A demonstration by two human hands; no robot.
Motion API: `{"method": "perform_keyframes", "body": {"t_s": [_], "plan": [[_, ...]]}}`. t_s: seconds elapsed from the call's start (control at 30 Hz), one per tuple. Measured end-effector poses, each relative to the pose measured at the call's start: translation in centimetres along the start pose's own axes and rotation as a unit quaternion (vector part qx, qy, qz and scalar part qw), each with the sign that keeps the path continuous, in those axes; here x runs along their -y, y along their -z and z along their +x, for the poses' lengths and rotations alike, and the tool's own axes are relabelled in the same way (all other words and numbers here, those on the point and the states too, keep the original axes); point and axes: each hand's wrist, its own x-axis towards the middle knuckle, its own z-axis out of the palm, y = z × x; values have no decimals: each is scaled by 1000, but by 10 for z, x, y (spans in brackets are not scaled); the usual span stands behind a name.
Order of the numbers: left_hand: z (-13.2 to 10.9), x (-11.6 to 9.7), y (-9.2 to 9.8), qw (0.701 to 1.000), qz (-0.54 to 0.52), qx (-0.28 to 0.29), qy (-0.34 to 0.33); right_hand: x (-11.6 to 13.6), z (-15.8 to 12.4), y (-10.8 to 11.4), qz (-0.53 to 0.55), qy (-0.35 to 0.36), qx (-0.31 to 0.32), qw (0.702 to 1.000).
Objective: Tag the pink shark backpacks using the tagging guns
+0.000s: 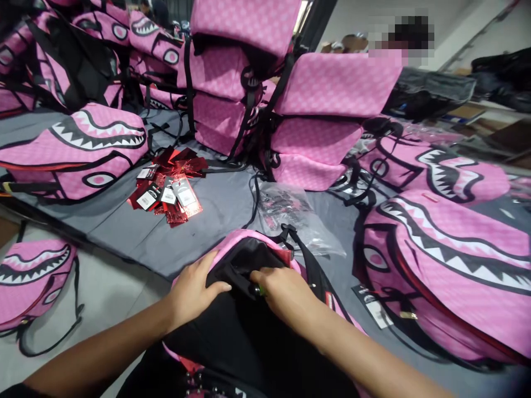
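A pink backpack (265, 342) with a black lining or back panel lies in front of me, its black side facing up. My left hand (193, 293) rests on its pink edge at the left, with thumb and forefinger spread apart over the black fabric. My right hand (286, 296) is closed around a small black-and-green tool (256, 289), its kind mostly hidden by the fingers. It presses close to the black fabric near the bag's top. A black strap (309, 265) with a buckle runs along the bag's right side.
Red hang tags (168, 188) lie in a heap on the grey table cover (112, 221). Clear plastic bags (298, 218) sit beyond my bag. Stacked pink backpacks (319, 85) stand behind; shark-mouth backpacks (452, 265) lie right and left (99, 143). Another person (409, 33) is behind the stacks.
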Motion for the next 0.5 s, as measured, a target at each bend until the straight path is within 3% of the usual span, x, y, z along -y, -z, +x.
{"method": "perform_keyframes", "body": {"t_s": [0.17, 0.27, 0.37, 0.43, 0.5], "plan": [[-5, 8, -1, 1000, -13, 10, -27, 14, 12, 2, 79, 15, -109, 991], [-7, 16, -3, 999, -32, -2, -33, 28, 24, 6, 64, 83, -103, 989], [-3, 24, -4, 998, -47, -1, -30, 27, 18, 14, -49, 120, -85, 988], [2, 25, -6, 998, -60, -8, -19, 18, 1, 15, -130, 62, -22, 989], [7, 21, -8, 997, -76, -10, -7, 3, -23, 8, -160, -45, 19, 986]]}}
